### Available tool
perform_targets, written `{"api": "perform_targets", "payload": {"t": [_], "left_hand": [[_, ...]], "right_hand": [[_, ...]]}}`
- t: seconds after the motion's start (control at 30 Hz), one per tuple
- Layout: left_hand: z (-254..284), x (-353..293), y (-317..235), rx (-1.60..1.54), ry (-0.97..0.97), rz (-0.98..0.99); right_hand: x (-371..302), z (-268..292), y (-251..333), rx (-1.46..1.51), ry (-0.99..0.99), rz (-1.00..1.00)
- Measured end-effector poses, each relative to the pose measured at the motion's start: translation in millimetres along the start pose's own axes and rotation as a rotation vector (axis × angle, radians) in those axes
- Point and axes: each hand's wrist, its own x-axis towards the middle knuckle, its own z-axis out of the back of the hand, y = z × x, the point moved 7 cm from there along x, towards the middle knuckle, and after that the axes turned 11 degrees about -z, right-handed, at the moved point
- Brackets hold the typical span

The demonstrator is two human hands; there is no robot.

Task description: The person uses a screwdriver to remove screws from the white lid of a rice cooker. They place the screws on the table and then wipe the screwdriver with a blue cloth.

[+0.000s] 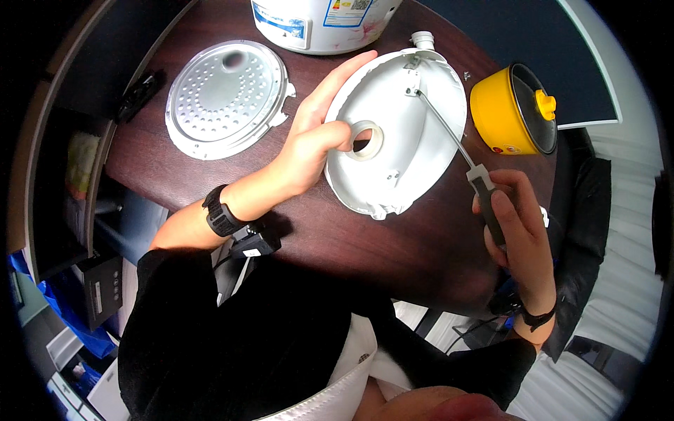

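A white plastic lid shell (379, 179), hollow side up, is tilted above the dark table. My left hand (312, 137) grips its left edge, thumb by the round hole and fingers behind the rim. In my right hand (516, 217) is a screwdriver (484, 184) with a grey and dark handle. Its long metal shaft reaches up and left, and the tip meets a small metal bracket (413, 90) near the shell's upper end. Left of the shell lies a round metal inner lid plate (228, 98) with rows of dimples and a dark round spot.
A white rice cooker body (326, 31) stands at the back of the dark wooden table (337, 242). To the right a yellow pot (502, 112) with a dark lid lies tilted. Small screws (467, 76) lie by the shell. A black adapter (256, 242) sits by my left forearm.
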Motion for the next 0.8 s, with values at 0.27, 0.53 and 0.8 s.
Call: {"api": "perform_targets", "payload": {"t": [0.27,0.53,0.8], "left_hand": [[-4.3,6.8,-2.0,-0.001,0.033,0.005],[5.8,4.2,1.6,-0.002,-0.030,0.013],[1.0,3.5,-0.7,-0.005,-0.023,-0.007]], "right_hand": [[-2.2,31.8,68.8,-0.688,-0.141,0.463],[10.6,28.0,73.7,-0.751,-0.206,0.583],[2.2,22.6,27.1,-0.066,-0.058,0.018]]}}
